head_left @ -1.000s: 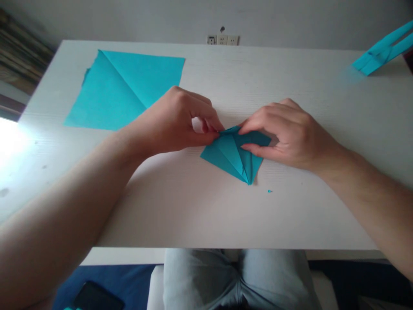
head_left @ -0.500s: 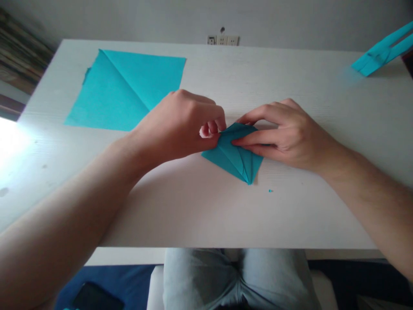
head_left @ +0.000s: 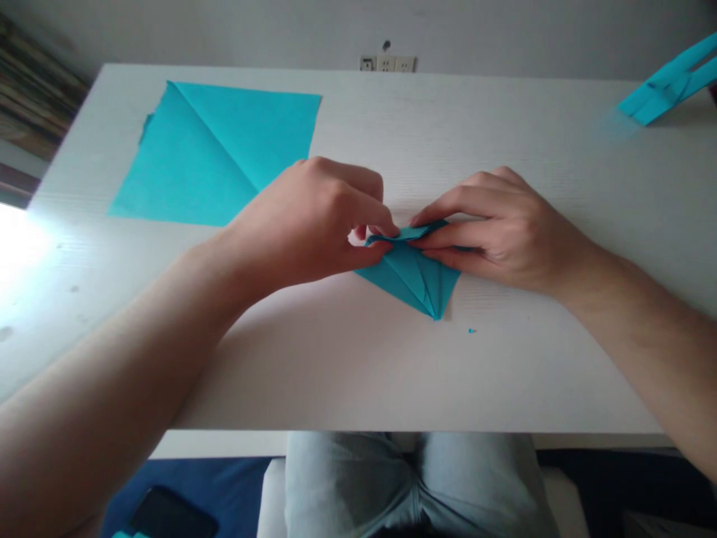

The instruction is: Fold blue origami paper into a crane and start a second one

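A small folded sheet of blue paper (head_left: 411, 276) lies on the white table, its creases meeting at a point toward me. My left hand (head_left: 330, 217) pinches the paper's far left edge between thumb and forefinger, where a flap is bent up and over. From the right, my right hand (head_left: 496, 224) has its thumb and fingers on the same paper, close to the raised flap. Part of the folded paper is hidden under the fingers of both hands.
A larger blue sheet (head_left: 224, 149) with a diagonal crease lies at the back left of the table (head_left: 336, 359). A folded blue paper piece (head_left: 661, 93) stands at the far right. A tiny blue scrap (head_left: 472, 330) sits near my right wrist. Below the table is a dark phone (head_left: 173, 514).
The far edge of the folded paper has been bent up and toward me into a flap. My left fingers have moved slightly right along it; my right hand stays on the paper.
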Motion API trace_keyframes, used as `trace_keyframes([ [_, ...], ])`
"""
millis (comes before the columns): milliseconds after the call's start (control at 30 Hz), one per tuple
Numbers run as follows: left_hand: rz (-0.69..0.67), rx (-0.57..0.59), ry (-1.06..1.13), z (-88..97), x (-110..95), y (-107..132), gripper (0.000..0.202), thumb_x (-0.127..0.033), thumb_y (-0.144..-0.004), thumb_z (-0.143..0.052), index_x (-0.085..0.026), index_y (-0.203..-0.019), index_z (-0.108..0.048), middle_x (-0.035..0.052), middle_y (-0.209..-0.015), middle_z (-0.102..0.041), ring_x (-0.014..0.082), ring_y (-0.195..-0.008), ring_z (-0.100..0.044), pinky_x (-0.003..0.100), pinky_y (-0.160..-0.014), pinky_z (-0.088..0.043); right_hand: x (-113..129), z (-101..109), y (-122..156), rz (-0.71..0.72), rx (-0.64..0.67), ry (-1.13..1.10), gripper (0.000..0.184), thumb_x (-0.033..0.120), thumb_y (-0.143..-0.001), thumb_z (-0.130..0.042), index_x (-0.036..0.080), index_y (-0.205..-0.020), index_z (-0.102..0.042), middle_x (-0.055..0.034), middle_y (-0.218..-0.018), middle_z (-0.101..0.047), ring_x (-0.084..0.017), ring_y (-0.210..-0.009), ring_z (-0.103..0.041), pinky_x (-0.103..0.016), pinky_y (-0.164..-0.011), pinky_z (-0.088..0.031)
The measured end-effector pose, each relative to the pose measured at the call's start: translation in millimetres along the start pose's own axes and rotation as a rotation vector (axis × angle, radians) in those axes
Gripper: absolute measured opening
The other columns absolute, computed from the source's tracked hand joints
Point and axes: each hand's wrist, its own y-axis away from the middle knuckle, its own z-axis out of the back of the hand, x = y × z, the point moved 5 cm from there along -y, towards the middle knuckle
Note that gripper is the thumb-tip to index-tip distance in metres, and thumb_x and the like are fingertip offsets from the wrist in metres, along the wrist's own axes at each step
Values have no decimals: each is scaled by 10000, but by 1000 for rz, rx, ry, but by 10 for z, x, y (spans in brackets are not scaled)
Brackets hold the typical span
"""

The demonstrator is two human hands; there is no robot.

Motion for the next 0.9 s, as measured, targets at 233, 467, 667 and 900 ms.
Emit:
trace_keyframes([
  [233, -120, -9, -40, -26, -55, 29, 316, -322, -1256, -653, -247, -1223, -958, 79, -1219, -922, 192, -948, -801, 366, -798, -580, 28, 48, -1, -50, -8, -27, 351, 512, -1299, -608, 452, -1537, -859, -31, -1383, -924, -359, -1241, -834, -627, -1174, -578],
  [467, 7, 26, -64, -43, -87, 1, 264, -369, -1225, -738, -302, -1226, -993, 35, -1095, -912, 183, -877, -794, 346, -796, -565, 10, 26, 12, 110, -86, 58, 279, 457, -1301, -674, 396, -1478, -880, 14, -1409, -951, -291, -1246, -857, -530, -1013, -555],
  [667, 21, 39, -188, -46, -63, 32, 415, -475, -1270, -672, -239, -1145, -990, 51, -989, -906, 188, -908, -747, 339, -852, -551, 19, 35, -1, 111, -80, 53, 277, 443, -1305, -665, 418, -1378, -931, 20, -1406, -951, -286, -1237, -850, -547, -1036, -541],
  [900, 126, 226, -538, -46, -307, 36, 327, -376, -1244, -714, -232, -1059, -943, 63, -946, -869, 305, -963, -779, 462, -949, -570, 34, 57, -22, -25, 89, 10, 356, 512, -1301, -603, 483, -1431, -933, -5, -1449, -935, -355, -1344, -820, -654, -1175, -550],
])
